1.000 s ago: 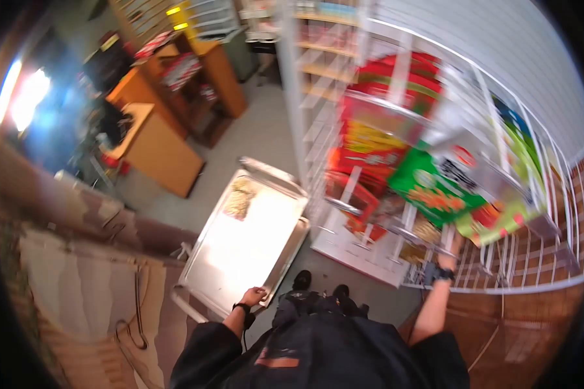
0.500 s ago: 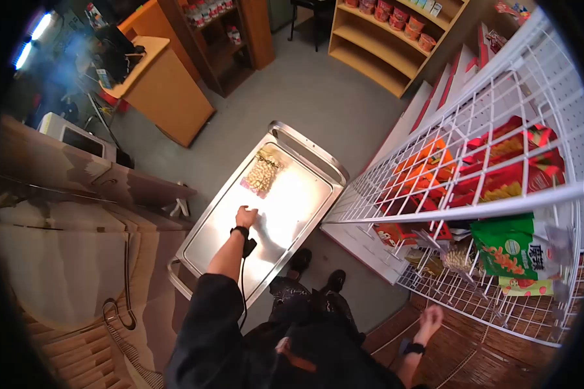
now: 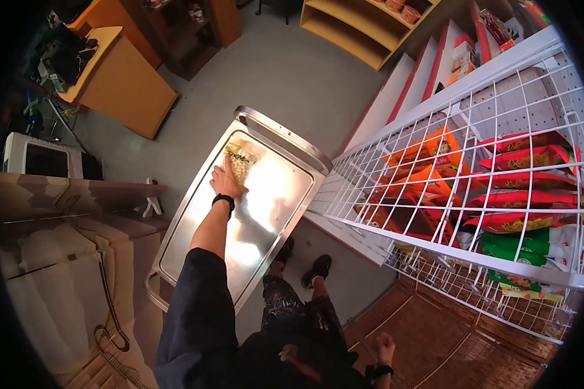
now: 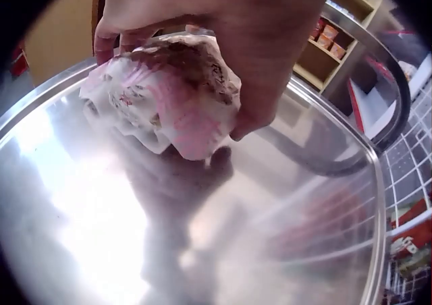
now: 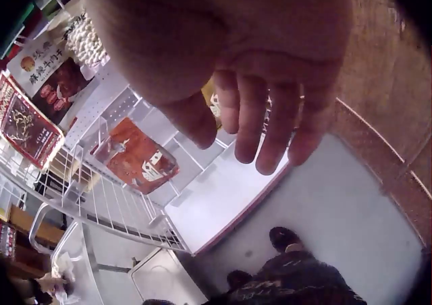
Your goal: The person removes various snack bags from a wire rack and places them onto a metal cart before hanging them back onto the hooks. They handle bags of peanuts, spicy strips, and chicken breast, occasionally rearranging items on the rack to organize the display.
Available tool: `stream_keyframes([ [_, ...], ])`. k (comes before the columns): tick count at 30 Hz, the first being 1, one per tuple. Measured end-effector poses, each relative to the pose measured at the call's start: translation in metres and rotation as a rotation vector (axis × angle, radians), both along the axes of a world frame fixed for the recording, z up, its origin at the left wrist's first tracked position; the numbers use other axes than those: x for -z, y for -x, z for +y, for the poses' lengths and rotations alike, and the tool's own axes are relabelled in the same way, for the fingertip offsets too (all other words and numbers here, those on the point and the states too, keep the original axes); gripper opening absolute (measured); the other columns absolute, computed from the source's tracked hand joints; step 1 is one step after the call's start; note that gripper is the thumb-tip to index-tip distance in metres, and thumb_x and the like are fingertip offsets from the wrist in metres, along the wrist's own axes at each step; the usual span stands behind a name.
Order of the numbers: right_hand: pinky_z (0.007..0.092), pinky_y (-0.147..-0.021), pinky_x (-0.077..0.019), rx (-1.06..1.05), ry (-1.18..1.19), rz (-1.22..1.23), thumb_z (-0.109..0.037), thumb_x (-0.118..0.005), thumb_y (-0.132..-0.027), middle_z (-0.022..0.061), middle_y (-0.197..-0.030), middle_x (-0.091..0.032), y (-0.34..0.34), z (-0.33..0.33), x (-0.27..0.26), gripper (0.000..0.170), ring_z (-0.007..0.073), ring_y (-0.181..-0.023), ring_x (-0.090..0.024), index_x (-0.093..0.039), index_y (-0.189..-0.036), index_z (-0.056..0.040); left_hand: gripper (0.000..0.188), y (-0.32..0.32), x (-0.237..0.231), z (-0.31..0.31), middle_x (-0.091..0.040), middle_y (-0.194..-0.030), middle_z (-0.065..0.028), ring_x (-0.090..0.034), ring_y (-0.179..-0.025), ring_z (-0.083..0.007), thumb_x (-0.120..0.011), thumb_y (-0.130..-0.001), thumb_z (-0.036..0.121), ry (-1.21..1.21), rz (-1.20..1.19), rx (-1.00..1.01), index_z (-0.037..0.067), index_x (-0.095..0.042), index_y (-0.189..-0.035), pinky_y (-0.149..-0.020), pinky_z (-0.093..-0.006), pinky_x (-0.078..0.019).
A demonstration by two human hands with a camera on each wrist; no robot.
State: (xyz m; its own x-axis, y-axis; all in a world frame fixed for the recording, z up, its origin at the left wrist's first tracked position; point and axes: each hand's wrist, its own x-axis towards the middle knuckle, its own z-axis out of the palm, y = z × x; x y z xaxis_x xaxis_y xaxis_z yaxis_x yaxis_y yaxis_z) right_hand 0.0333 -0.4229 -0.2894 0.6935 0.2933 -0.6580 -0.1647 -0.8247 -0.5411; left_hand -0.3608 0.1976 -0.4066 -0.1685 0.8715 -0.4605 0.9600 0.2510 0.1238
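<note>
On the metal cart tray (image 3: 214, 230) lies a clear bag of pale, nut-like pieces (image 3: 243, 170), near the tray's far left corner. My left hand (image 3: 226, 181) is over this bag, thumb on one side and fingers on the other. The left wrist view shows the bag's crinkled white and pink end (image 4: 158, 106) between thumb and fingers of the left hand (image 4: 223, 32), over the shiny tray. Down by my right side, my right hand (image 3: 385, 350) holds nothing. In the right wrist view its fingers (image 5: 270, 126) hang loosely bent.
A white wire rack (image 3: 461, 223) with red, orange and green snack bags stands on the right. Wooden shelves (image 3: 350, 29) are at the back, a wooden desk (image 3: 126, 84) at back left. Folded fabric (image 3: 65, 272) lies to the left, and a microwave-like box (image 3: 42, 159) sits beyond it.
My left hand has moved from the cart's near edge up the tray to the bag and taken hold of it. My right hand has come away from the rack and dropped to my side.
</note>
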Motion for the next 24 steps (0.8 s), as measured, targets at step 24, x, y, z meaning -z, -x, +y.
stream_keyframes([
  [24, 0.0264, -0.087, -0.0451, -0.470, -1.039, 0.680, -0.017, -0.065, -0.090, 0.0055, -0.113, -0.061, -0.016, 0.242, -0.085, 0.034, 0.0108, -0.102, -0.056, -0.055, -0.119, -0.0021, 0.054, -0.168, -0.220, -0.327, -0.059, -0.123, -0.0075, -0.055, -0.112, -0.0165, -0.068, -0.082, 0.003, 0.765, -1.564, 0.031, 0.000, -0.046, -0.131, -0.097, -0.0317, -0.0431],
])
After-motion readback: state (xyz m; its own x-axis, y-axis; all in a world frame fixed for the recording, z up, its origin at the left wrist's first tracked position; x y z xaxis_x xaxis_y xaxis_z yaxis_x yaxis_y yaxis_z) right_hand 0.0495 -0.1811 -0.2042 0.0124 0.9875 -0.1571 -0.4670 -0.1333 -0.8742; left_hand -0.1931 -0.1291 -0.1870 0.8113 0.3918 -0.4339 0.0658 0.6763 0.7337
